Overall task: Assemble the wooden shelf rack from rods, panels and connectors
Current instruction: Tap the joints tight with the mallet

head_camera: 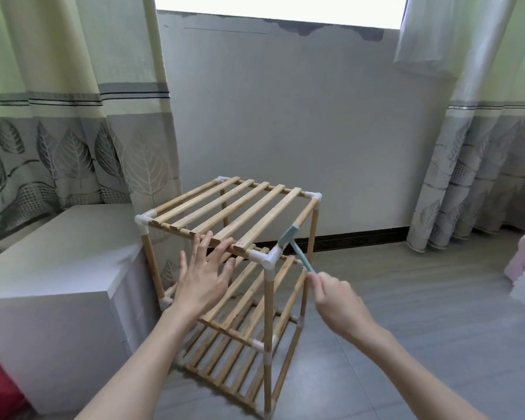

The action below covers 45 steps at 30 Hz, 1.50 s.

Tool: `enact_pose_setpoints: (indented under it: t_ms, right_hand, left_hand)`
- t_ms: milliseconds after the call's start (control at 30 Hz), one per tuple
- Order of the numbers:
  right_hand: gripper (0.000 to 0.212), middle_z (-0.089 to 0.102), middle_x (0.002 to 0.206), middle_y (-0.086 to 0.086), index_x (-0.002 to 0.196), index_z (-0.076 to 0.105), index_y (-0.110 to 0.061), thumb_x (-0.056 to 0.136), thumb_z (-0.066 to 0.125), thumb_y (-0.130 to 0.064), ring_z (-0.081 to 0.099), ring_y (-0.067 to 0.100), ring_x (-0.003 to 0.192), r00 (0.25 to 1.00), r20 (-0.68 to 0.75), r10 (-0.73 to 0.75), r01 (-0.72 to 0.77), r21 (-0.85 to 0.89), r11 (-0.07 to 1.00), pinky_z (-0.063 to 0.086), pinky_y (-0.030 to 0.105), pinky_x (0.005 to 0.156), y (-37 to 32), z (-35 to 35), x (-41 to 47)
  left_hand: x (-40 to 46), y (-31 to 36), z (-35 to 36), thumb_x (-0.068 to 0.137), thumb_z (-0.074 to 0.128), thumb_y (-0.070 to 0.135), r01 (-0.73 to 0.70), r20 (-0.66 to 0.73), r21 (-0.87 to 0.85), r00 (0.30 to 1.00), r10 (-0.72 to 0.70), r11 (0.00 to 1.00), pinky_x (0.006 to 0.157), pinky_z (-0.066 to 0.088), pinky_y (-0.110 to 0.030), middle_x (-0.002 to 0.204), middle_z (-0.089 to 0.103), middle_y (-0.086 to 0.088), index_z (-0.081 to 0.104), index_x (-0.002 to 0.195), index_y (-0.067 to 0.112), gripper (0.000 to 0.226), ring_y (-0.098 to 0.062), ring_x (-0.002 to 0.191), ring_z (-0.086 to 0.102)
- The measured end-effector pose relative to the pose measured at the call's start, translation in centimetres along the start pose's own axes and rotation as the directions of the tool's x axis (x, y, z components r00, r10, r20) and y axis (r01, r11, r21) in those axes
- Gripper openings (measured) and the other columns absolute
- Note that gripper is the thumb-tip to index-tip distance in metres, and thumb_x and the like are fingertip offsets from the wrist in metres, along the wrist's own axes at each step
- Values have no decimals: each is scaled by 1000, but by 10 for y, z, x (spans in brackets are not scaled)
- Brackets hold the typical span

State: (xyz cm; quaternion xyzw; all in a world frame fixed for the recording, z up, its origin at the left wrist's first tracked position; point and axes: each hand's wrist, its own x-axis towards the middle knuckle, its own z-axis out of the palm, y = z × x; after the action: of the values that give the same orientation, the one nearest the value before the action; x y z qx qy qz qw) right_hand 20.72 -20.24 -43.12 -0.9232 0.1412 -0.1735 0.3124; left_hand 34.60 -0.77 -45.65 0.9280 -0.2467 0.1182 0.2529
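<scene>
The wooden shelf rack (231, 262) stands upright on the grey floor (406, 313), close to the wall under the window and just beside a white cabinet (58, 283) at its left. It looks nearly finished: three slatted panels sit one above the other, upright rods join them at the corners, and white connectors (272, 258) cap the top corners. No loose rods or panels show on the floor, so what remains is probably only seating the joints firmly.

The left hand (202, 275) lies with its fingers (222, 248) straight and spread, their tips touching the near edge of the top panel (234, 212), seemingly steadying it. The right hand (335, 301) has its fingers (315, 278) curled round the end of the handle of a small teal hammer (294, 245), pinching it; the head hangs just above the rod near the front right connector, apparently poised for a tap. Patterned curtains (58, 131) hang at both sides of the window.
</scene>
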Motion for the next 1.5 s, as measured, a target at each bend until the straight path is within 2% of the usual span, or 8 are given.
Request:
enact_pose_setpoints:
  t_ms: [133,233,467,633,733,1133,1300,1500]
  right_hand:
    - [35,38,55,-1,69,41,-31,101,29,-31,34,9,46,979,-186,88,0,427,904,29,21,45,6,6,-8]
    - [36,34,54,0,71,43,-25,102,27,-31,31,8,42,964,-72,258,-136,696,705,28,20,40,9,22,-20]
    - [40,32,51,-5,69,38,-17,102,25,-33,29,4,39,817,-229,529,-62,877,477,26,18,38,9,34,-44]
    - [40,34,46,-9,70,43,-14,102,27,-33,30,2,35,916,178,360,-343,815,468,26,15,36,-3,78,-66]
    - [39,33,47,-8,75,43,-13,102,25,-34,31,2,34,876,88,475,-291,881,373,28,14,35,-4,74,-64]
    - [41,34,50,-4,76,47,-12,102,27,-37,29,5,36,845,310,436,-522,656,545,25,17,36,26,87,-75]
    - [32,29,51,-1,80,48,-8,99,31,-26,22,10,36,632,470,616,-774,425,470,16,17,37,55,122,-114]
    - [13,37,59,0,82,40,-13,93,47,-18,24,10,42,670,680,298,-613,280,738,17,19,37,25,155,-81]
  left_hand:
    - [3,3,-6,99,25,45,9,27,24,1000,-10,1000,115,-11,-48,158,1,0,26,142,42,44,-17,144,-16]
    - [4,6,-7,98,24,47,10,39,56,999,-12,998,114,-10,-50,158,1,-2,24,144,42,46,-18,144,-15]
    - [0,7,-6,99,24,48,15,64,62,998,-19,998,114,-11,-50,158,-1,-3,20,146,41,48,-18,143,-17]
    - [-1,7,-5,98,24,48,16,56,64,998,-20,998,115,-8,-51,158,-1,-3,19,146,41,49,-18,144,-15]
    - [0,7,-5,98,24,47,8,65,70,998,-13,998,114,-8,-51,158,-2,-3,18,146,41,49,-19,144,-15]
    - [-6,0,-12,98,41,35,-42,154,27,987,38,999,115,-3,-50,157,-17,-2,2,148,40,63,-21,144,-12]
    - [-40,-15,-24,95,51,25,-129,78,-186,986,146,974,103,25,-20,142,40,-1,52,129,21,35,-8,127,36]
    - [-74,-89,-10,88,62,14,-80,259,-168,958,122,983,103,33,-24,127,53,3,65,110,27,25,-4,116,42]
